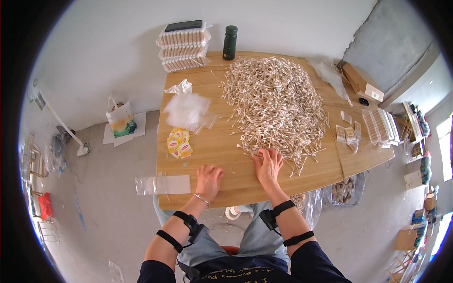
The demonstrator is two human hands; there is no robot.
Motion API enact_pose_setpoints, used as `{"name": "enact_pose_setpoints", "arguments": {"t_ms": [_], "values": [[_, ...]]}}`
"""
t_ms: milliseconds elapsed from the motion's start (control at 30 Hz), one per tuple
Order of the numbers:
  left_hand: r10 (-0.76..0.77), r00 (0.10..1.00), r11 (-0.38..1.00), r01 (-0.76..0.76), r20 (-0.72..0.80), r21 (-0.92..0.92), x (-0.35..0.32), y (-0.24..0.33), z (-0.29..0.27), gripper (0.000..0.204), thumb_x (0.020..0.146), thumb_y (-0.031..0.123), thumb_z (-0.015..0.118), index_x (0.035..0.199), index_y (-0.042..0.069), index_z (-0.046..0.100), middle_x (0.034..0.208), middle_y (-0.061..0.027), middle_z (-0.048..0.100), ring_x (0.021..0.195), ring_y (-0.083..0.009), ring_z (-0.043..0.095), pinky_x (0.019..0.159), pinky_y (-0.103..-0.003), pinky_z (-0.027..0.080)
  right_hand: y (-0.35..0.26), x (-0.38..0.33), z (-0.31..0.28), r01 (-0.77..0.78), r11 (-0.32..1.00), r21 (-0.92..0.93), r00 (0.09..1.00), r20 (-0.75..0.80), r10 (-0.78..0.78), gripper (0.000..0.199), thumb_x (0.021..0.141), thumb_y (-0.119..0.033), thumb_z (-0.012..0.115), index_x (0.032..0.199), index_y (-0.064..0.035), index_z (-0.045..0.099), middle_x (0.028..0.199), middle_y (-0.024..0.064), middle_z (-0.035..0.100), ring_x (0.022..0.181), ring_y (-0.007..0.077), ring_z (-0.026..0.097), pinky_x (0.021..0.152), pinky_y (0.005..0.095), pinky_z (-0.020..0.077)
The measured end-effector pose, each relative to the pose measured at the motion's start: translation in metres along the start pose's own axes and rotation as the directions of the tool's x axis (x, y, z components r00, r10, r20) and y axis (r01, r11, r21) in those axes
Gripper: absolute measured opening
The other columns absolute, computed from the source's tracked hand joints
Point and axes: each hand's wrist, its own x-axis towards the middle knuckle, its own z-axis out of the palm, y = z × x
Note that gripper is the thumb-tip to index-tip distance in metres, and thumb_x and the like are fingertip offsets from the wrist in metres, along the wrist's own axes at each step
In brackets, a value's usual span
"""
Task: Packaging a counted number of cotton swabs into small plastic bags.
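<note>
The cotton swabs (276, 104) heaped on the surface (219, 153) look light, stiff-stemmed and snappable (best pinched mid-stem, off the soft tips), with the right hand (268, 166) at their near edge, its grip unclear, and the left hand (209, 180) relaxed, seemingly empty.

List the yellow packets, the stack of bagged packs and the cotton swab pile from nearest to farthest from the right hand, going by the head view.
Measured from the right hand:
1. Cotton swab pile: right at the fingertips, spreading away from the person.
2. Yellow packets: to its left, near the table's left edge.
3. Stack of bagged packs: far left corner, by the wall.
</note>
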Motion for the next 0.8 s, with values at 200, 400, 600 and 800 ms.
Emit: {"name": "enact_pose_setpoints", "arguments": {"t_ms": [200,400,600,800], "values": [[0.173,0.983,0.981,-0.166,0.055,-0.104,-0.013,0.012,0.008,0.009,0.081,0.013,0.067,0.090,0.014,0.065,0.091,-0.0038,0.058,0.094,-0.0280,0.051,0.084,-0.041,0.039,-0.025,-0.020,0.009,0.155,0.980,0.125,0.987,0.023,-0.159,0.012,0.080,-0.025,0.069,0.090,-0.0187,0.066,0.099,0.0019,0.056,0.101,0.0287,0.048,0.093,0.0464,0.0329],[0.139,0.984,0.988,-0.131,-0.113,0.078,-0.009,0.028,-0.006,0.040,0.081,0.018,0.068,0.119,0.013,0.058,0.114,-0.0090,0.055,0.105,-0.0310,0.050,0.091,-0.043,0.040,-0.032,-0.049,-0.006,0.310,0.923,0.229,0.923,0.159,-0.350,0.028,0.078,-0.011,0.063,0.104,-0.0170,0.067,0.105,0.0019,0.058,0.102,0.0275,0.050,0.095,0.0461,0.0330],[0.150,0.989,0.988,-0.150,0.013,-0.034,-0.007,0.014,0.005,0.041,0.082,0.016,0.067,0.121,0.009,0.057,0.117,-0.0097,0.055,0.111,-0.0321,0.049,0.095,-0.044,0.040,-0.010,-0.036,-0.024,0.263,0.952,0.154,0.948,0.144,-0.285,0.039,0.075,-0.008,0.063,0.113,-0.0128,0.063,0.117,0.0058,0.055,0.110,0.0304,0.047,0.098,0.0470,0.0323],[0.054,0.998,0.995,-0.056,-0.026,-0.085,-0.010,0.015,0.005,0.038,0.083,0.015,0.066,0.119,0.008,0.058,0.113,-0.0089,0.057,0.107,-0.0319,0.051,0.093,-0.044,0.041,-0.017,-0.017,-0.026,0.361,0.931,0.061,0.912,0.187,-0.366,0.045,0.075,-0.005,0.060,0.120,-0.0117,0.060,0.129,0.0048,0.051,0.120,0.0316,0.043,0.104,0.0482,0.0302]]}}
